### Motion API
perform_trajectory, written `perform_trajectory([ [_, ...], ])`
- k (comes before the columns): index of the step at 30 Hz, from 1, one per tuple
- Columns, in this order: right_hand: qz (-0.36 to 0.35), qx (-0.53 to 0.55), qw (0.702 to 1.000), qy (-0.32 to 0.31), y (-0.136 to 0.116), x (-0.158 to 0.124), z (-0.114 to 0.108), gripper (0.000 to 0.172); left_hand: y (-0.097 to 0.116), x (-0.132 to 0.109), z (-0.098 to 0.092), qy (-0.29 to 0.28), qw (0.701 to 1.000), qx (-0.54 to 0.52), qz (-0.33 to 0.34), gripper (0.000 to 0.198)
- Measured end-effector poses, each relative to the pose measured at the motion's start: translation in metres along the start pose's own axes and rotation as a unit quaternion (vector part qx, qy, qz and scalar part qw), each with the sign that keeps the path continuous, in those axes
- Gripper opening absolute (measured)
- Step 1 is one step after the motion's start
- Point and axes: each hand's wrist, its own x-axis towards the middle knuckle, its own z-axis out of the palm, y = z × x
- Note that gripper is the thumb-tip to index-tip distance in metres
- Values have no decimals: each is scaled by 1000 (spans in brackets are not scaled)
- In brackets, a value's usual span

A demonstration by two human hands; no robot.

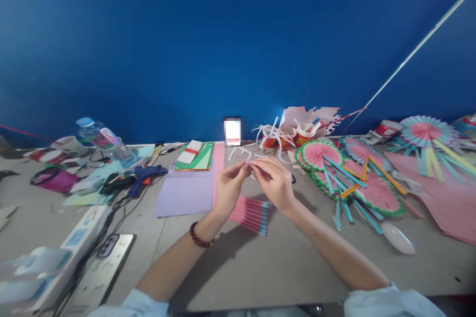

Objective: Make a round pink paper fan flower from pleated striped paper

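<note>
Both my hands are raised over the middle of the grey table (238,267). My left hand (228,185) and my right hand (273,183) meet fingertip to fingertip, and both pinch a small pale strip (250,162) whose make I cannot tell. A red bead bracelet (200,237) sits on my left wrist. Below the hands lies a pleated pink paper with a blue edge (253,214). A lilac sheet (185,193) lies just left of it.
Finished pink paper fans with blue and yellow sticks (353,178) cover the right side. Paper cups with white strips (286,136) and a phone (232,131) stand at the back. Left: a blue glue gun (143,176), water bottle (104,141), coloured paper stack (195,156), another phone (107,262).
</note>
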Motion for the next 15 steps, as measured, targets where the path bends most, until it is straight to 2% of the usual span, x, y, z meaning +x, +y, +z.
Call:
perform_trajectory([
  [15,-13,-22,999,22,0,1,2,17,-6,-4,0,5,999,47,21,27],
])
